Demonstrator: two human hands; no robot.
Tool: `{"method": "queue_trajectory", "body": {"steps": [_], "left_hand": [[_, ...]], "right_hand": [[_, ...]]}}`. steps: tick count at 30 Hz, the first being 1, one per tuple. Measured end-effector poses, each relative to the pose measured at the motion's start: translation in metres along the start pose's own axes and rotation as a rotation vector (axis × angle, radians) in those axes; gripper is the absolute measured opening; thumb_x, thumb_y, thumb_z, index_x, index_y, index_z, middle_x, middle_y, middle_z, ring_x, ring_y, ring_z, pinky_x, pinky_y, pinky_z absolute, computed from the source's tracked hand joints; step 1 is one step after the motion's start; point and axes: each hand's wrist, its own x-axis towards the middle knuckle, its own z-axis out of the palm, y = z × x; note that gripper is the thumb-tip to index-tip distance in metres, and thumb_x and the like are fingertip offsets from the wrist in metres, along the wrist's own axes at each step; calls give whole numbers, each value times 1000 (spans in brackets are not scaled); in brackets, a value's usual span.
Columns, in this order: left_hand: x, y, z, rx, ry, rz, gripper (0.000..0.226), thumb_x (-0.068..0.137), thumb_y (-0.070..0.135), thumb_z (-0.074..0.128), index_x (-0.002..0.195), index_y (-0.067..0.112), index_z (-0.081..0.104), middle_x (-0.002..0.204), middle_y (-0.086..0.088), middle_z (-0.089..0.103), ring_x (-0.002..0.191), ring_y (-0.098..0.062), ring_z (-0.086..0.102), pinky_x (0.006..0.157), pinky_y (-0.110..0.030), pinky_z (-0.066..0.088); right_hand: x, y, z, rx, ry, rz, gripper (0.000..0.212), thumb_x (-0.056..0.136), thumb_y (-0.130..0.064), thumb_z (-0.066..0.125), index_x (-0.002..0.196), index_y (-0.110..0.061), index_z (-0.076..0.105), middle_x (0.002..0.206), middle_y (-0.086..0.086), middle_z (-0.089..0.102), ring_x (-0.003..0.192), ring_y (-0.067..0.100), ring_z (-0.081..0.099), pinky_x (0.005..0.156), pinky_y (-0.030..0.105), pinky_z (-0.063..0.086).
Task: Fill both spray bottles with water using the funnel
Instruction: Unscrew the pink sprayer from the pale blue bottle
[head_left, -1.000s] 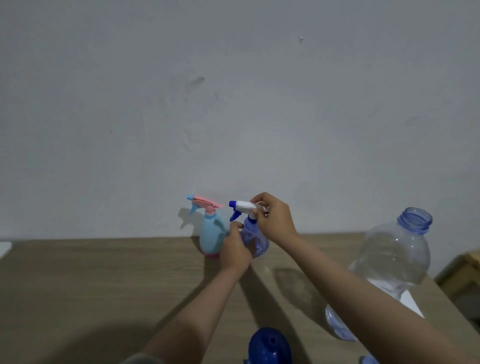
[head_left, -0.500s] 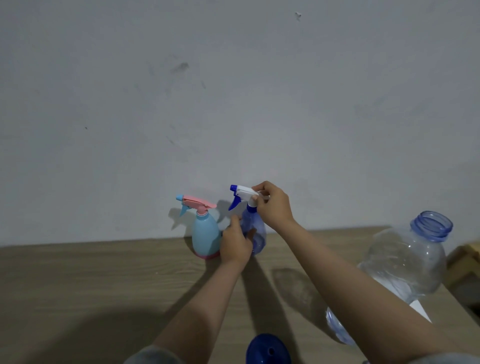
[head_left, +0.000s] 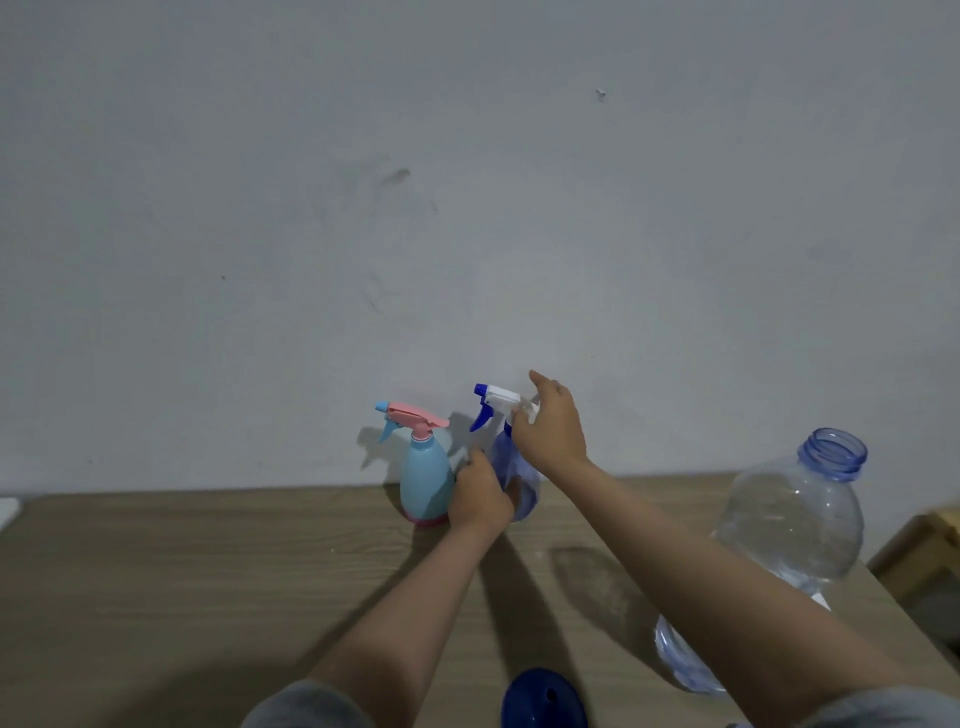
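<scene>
Our right hand (head_left: 550, 431) has its fingers (head_left: 540, 382) partly spread at the white trigger head (head_left: 501, 400); the left hand (head_left: 480, 499) is clamped round the blue spray bottle (head_left: 524, 486) by the desk's (head_left: 182, 571) back edge. We judge: steady the body, twist at the collar. That collar is hidden; the funnel (head_left: 543, 699) is cut off.

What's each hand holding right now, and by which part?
Left hand grips the purple spray bottle around its lower body. Right hand is on that bottle's white trigger head, fingers partly open; firm grip can't be told.

Scuffed grey wall (head_left: 467, 208) behind wooden table (head_left: 182, 571)
</scene>
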Motion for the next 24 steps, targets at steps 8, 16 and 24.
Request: {"method": "queue_trajectory", "body": {"steps": [8,16,24], "left_hand": [[-18,-47,-35,-18,215,-3,36,83,29,67,111,14,51,112,-3,53,103,-21,56,80,-32,51],[13,-80,-54,-76,144,-81,79,71,28,80,134,12,35,132,-5,48,120,-24,50,94,-35,48],[6,-78,-53,-149,137,-18,52,77,23,75,120,18,45,121,-3,57,109,-23,57,87,-37,53]], "right_hand": [[-18,-41,31,-88,46,-538,27,84,-1,56,110,-3,63,104,12,62,98,28,59,79,35,52],[-12,-48,79,-302,-260,-318,37,94,-12,52,130,-9,46,124,11,53,111,27,51,84,32,47],[-25,-41,72,-73,-161,-232,12,90,-5,54,102,-4,58,100,10,64,85,23,59,74,30,50]]}}
